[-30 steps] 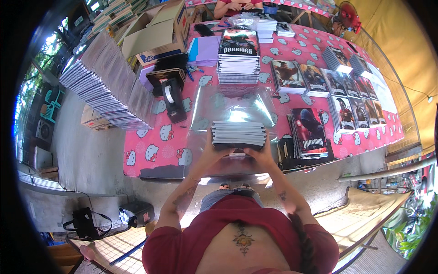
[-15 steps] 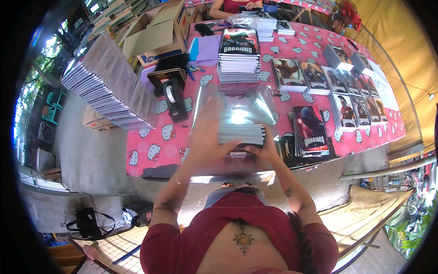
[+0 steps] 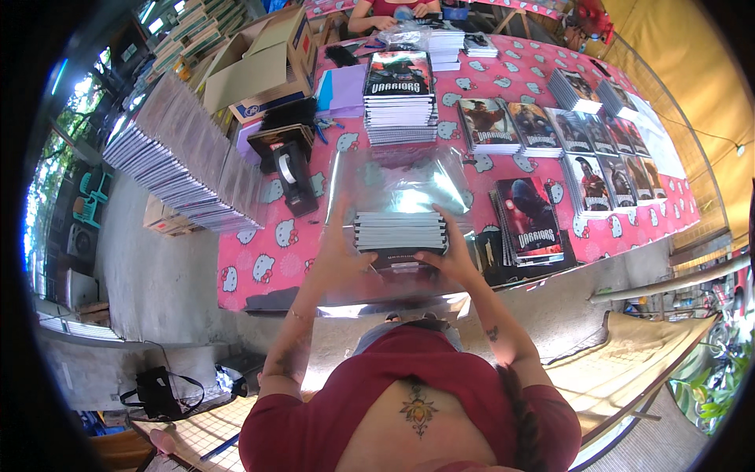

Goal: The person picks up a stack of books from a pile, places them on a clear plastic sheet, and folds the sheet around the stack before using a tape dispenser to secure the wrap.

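A stack of notebooks (image 3: 401,232) with dark covers stands near the table's front edge, its white page edges showing. Clear plastic film (image 3: 393,177) lies flat beyond it and shines with glare. My left hand (image 3: 338,256) grips the stack's left side, its thumb on the front of the dark cover. On the right side, my right hand (image 3: 450,256) holds the stack with its fingers along the edge and its thumb in front. Both hands press the stack from opposite sides.
A tall notebook stack (image 3: 399,98) stands beyond the film. Left are a tape dispenser (image 3: 295,181), a long row of spiral notebooks (image 3: 181,157) and an open carton (image 3: 267,75). Notebook piles (image 3: 528,220) sit right. Across the table, a person's hands (image 3: 405,17) are at work.
My left hand, blurred before, has come down against the stack's left side. My right hand stays at the right side. The stack looks more evenly lined up.
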Motion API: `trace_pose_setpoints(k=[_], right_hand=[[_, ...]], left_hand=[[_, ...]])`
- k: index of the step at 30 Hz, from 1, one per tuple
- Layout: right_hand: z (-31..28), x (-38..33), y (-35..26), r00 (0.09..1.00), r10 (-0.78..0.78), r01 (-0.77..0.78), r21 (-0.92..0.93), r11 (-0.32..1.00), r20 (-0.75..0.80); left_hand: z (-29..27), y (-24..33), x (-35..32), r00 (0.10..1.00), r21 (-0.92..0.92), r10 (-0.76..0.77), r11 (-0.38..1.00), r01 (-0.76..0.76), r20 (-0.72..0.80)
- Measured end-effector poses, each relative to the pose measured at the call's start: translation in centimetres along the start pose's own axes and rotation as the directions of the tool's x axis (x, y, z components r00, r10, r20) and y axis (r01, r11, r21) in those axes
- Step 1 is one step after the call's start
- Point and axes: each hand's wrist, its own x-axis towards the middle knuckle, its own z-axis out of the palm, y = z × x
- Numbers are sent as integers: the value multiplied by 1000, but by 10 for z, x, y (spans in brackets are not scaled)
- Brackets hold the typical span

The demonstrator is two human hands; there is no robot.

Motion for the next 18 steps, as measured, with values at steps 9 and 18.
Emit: trace_pose_setpoints(k=[9,18], right_hand=[[7,8,24,1000,8,-7,93,996,-13],[-3,11,12,1000,22,-22,13,1000,0]], left_hand=[[16,-62,7,967,-224,-197,947,230,158],[28,38,30,859,692,390,517,-503,332]])
